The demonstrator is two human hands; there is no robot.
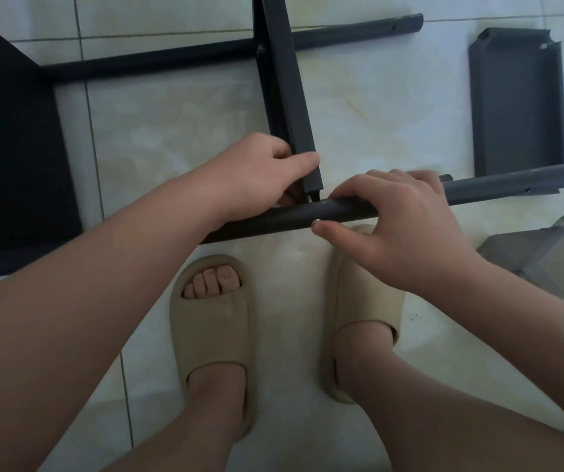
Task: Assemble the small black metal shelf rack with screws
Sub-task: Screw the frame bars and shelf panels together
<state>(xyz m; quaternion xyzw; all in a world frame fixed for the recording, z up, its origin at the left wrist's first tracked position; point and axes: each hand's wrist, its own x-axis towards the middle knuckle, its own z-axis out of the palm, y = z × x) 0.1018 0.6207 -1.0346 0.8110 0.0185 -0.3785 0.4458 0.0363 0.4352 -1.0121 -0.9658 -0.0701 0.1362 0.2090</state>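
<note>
A dark metal shelf panel (285,93) stands on edge and runs from the far tube (178,56) toward me. My left hand (263,168) grips its near end. A second dark round tube (498,187) lies crosswise just below that end. My right hand (396,219) is wrapped over this near tube, its thumb pressing a small silver screw head (316,222) on the tube's front side. A screw (261,47) joins the panel to the far tube. The joint between the panel's near end and the near tube is partly hidden by my fingers.
A loose dark shelf tray (517,103) lies on the tiled floor at the right. Another large dark panel (8,148) fills the left side. A clear plastic bag (546,257) sits at the right edge. My feet in beige slippers (212,332) stand just below the tube.
</note>
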